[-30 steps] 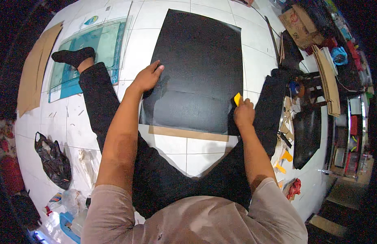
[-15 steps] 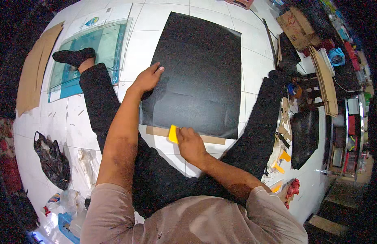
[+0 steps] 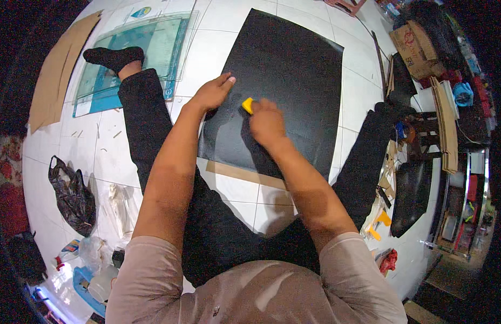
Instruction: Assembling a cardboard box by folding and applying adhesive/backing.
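A large black sheet (image 3: 293,70) lies on the floor between my legs, its surface slightly glossy and uneven. My right hand (image 3: 268,121) is closed on a small yellow plastic scraper (image 3: 247,105) over the middle of the sheet; its fingers are a little blurred, and whether the scraper touches the surface I cannot tell. At the sheet's left edge rests my left hand (image 3: 212,93), fingers stretched out and thumb apart. From under the near edge of the sheet a tan cardboard strip (image 3: 245,174) sticks out.
Glass panes (image 3: 137,48) lie under my left foot, beside a brown cardboard sheet (image 3: 61,70). A black plastic bag (image 3: 72,197) sits at the left. To the right are yellow plastic pieces (image 3: 381,218), a black offcut (image 3: 412,194) and a cardboard box (image 3: 415,48).
My right hand has carried the yellow scraper from the sheet's near edge forward to its middle. My left hand stays at the left edge. The whole view has shifted slightly.
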Motion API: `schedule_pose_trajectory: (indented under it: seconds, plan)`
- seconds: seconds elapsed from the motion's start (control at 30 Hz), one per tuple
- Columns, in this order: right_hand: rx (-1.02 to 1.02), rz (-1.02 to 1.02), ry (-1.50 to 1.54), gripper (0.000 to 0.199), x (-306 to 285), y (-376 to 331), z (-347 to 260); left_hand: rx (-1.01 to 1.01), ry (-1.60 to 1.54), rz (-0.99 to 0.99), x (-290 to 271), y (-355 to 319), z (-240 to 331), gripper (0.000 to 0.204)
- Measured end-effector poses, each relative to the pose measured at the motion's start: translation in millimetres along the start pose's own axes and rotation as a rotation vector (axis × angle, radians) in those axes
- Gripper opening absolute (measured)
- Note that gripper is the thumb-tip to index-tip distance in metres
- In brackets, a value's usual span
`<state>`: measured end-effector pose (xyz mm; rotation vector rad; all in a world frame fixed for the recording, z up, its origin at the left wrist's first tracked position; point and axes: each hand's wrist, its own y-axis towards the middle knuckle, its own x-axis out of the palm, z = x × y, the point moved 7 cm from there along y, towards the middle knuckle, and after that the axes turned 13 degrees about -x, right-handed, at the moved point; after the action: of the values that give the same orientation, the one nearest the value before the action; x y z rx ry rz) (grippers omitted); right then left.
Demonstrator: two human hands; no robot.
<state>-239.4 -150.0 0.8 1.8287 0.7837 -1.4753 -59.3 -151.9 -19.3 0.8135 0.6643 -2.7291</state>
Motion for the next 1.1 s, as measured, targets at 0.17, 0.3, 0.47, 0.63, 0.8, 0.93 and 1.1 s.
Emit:
schedule_pose_trajectory:
  seconds: [0.17, 0.3, 0.47, 0.63, 0.8, 0.93, 1.1]
  plan:
    - [-0.336, -0.012, 0.155, 0.024, 28.6, -8.7, -81.4, -0.015, -0.007, -0.009, -1.8, -5.7, 2.5, 0.064]
    - [-0.818, -0.01, 0.3, 0.023, 1.6, -41.3, -120.6, -0.024, 0.017, 0.015, -1.1, -11.7, 1.9, 0.065]
    - [-0.9, -0.295, 0.327, 0.036, -20.3, -84.5, -76.3, 0.059, 0.171, 0.101, 6.3, -11.0, 0.5, 0.073]
    - [-0.604, -0.497, 0.379, 0.047, -31.6, -144.2, 15.0, 0.081, 0.222, 0.159, 10.0, -15.4, 9.2, 0.08]
    - [-0.54, -0.604, 0.279, 0.05, -51.1, -196.5, 92.8, 0.105, 0.302, 0.237, 15.4, -13.1, 12.7, 0.088]
    - [-0.475, -0.636, 0.251, 0.032, -61.1, -208.5, 114.2, 0.109, 0.369, 0.278, 16.3, -16.6, 11.1, 0.092]
    - [-0.178, -0.861, 0.058, 0.02, -47.3, -237.1, 137.3, -0.113, 0.537, 0.382, 12.3, -30.1, 13.2, 0.098]
